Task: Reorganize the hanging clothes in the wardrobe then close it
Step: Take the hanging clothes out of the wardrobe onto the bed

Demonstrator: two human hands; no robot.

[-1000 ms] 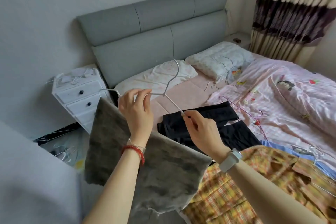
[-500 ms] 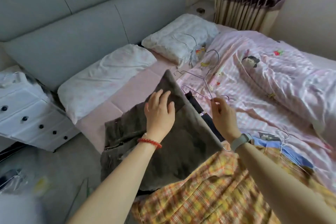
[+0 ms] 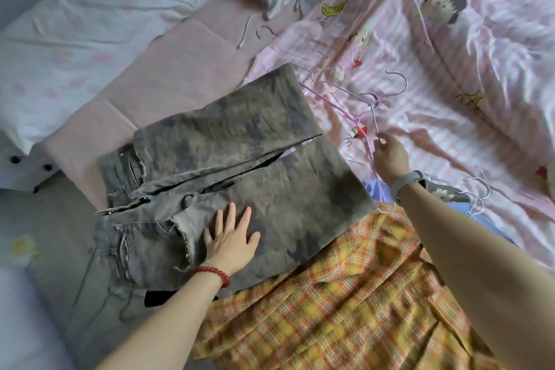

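Black garment (image 3: 156, 298) mostly under trousers (image 3: 240, 165)

Your grey-green mottled jeans (image 3: 240, 165) lie folded flat on the bed, waistband toward the left, frayed edges showing. Beside them on your near side spreads a yellow-orange plaid garment (image 3: 345, 309). Thin wire hangers (image 3: 360, 96) lie tangled on the pink quilt, perhaps three or four.
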